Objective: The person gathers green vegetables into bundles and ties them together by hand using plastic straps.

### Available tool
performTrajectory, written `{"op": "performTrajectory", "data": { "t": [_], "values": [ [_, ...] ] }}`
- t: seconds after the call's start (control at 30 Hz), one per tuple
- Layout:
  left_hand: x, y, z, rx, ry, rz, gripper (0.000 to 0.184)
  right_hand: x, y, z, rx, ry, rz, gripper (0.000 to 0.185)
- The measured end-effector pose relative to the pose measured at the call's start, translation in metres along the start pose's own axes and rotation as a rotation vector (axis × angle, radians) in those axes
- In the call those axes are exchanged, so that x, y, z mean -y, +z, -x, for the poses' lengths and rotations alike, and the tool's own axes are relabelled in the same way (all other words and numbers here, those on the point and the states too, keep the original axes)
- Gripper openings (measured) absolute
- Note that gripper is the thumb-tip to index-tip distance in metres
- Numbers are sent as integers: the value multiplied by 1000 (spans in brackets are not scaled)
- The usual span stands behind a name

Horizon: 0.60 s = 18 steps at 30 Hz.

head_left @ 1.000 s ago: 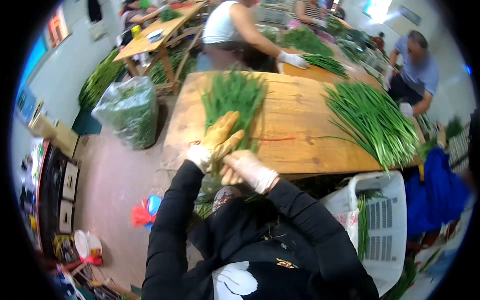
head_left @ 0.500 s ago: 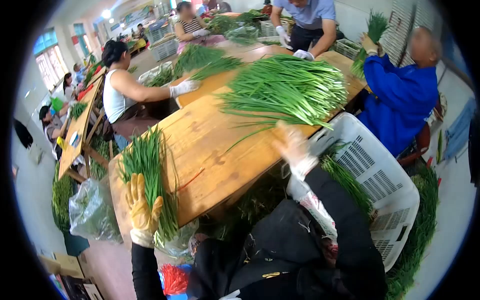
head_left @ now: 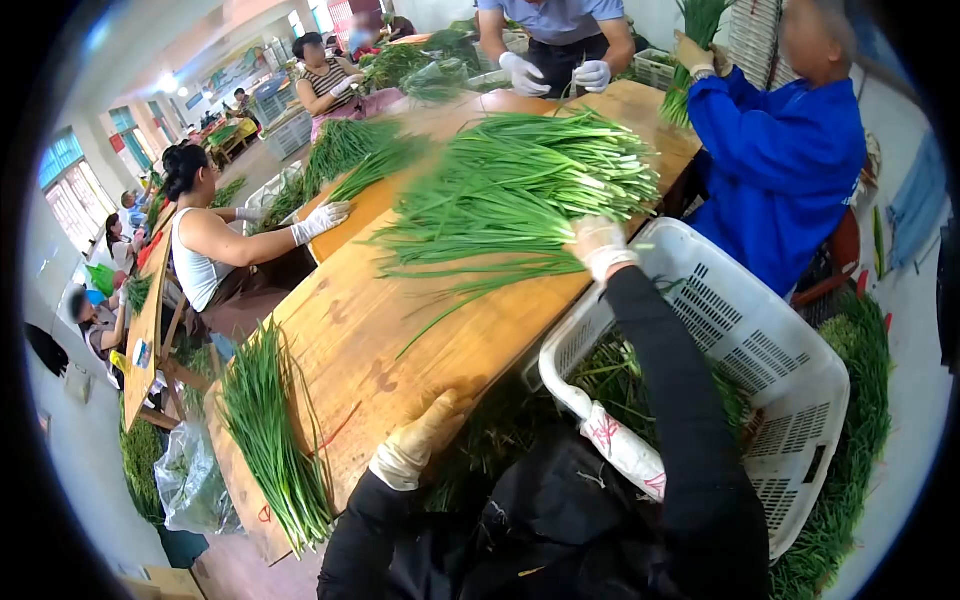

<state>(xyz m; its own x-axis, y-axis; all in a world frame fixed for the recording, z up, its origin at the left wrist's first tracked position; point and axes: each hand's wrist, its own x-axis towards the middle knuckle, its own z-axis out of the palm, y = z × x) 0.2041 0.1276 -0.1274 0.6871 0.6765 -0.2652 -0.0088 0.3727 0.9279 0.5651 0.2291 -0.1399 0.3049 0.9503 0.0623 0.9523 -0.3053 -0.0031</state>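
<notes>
Greens (head_left: pixel 530 190) lie in a loose, broad heap on the right part of the surface (head_left: pixel 370 325), leafy tips mostly toward the left, pale ends toward the right edge. Some stalks fan out left from the right hand (head_left: pixel 598 243), near the surface's near edge.

Right hand, gloved: fingers curled closed around pale ends at the heap's near side. Grip partly hidden, so can't tell how many stalks are in it. Rest of the heap lies beyond the fingers, toward the far edge.

Left hand (head_left: pixel 420 435), gloved: at the near edge, well apart from the heap. Fingers extended, slightly bent, holding nothing visible. Some blur there.

Bundle (head_left: pixel 275 440) lies flat at the surface's left end, pale ends at the near left corner, leaves toward the far edge. Red tie (head_left: pixel 338 428) just to its right, between it and the left hand.

Basket (head_left: pixel 790 370) sits off the near edge, right side, with more stalks inside. Person in blue (head_left: pixel 785 180) past the right edge holds a separate bunch (head_left: pixel 690 60) upright.
</notes>
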Motion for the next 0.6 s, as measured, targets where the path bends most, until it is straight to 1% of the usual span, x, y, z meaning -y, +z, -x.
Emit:
{"op": "performTrajectory", "data": {
  "t": [0.03, 0.07, 0.13, 0.17, 0.2, 0.27, 0.3, 0.33, 0.37, 0.4, 0.47, 0.5, 0.53, 0.6],
  "values": [
    [4, -3, -13, 67, -84, 82, 54, -27, -5, 8, -94, -20, 15, 40],
    [7, -4, -24, 66, -90, 88, 54, -34, -21, 17, 38, 25, -55, 50],
    [11, -3, -50, 261, -111, 225, 57, -47, -3, 26, -61, -2, -113, 72],
    [17, 1, -69, 286, -137, 279, 58, -49, 1, 23, 128, 72, -217, 100],
    [17, 9, -87, 288, -134, 281, 58, -55, 18, 19, 51, 5, -281, 106],
    [15, 26, -118, 257, -160, 394, 63, -36, 0, 25, 113, 77, -268, 109],
    [14, 31, -130, 255, -160, 399, 63, -32, 7, 19, 150, 68, -263, 109],
    [12, 37, -142, 226, -98, 430, 68, -26, 7, 23, 8, 1, -318, 96],
    [9, 40, -152, 195, -36, 460, 74, -21, 3, 20, 200, 27, -323, 80],
    [8, 42, -160, 189, -37, 464, 74, -3, -13, 23, 394, 54, -327, 65],
    [2, 43, -174, -64, -36, 492, 85, 28, -1, 36, 448, 82, -526, 35],
    [-10, 49, -168, -171, -52, 513, 82, 44, 8, 39, 389, 57, -511, 33],
    [-10, 40, -170, -184, -46, 515, 82, 60, 16, 43, 331, 31, -499, 31],
    [-7, 12, -173, -325, -89, 153, 69, 95, 29, 53, 289, -109, -514, 29]
  ]
}}
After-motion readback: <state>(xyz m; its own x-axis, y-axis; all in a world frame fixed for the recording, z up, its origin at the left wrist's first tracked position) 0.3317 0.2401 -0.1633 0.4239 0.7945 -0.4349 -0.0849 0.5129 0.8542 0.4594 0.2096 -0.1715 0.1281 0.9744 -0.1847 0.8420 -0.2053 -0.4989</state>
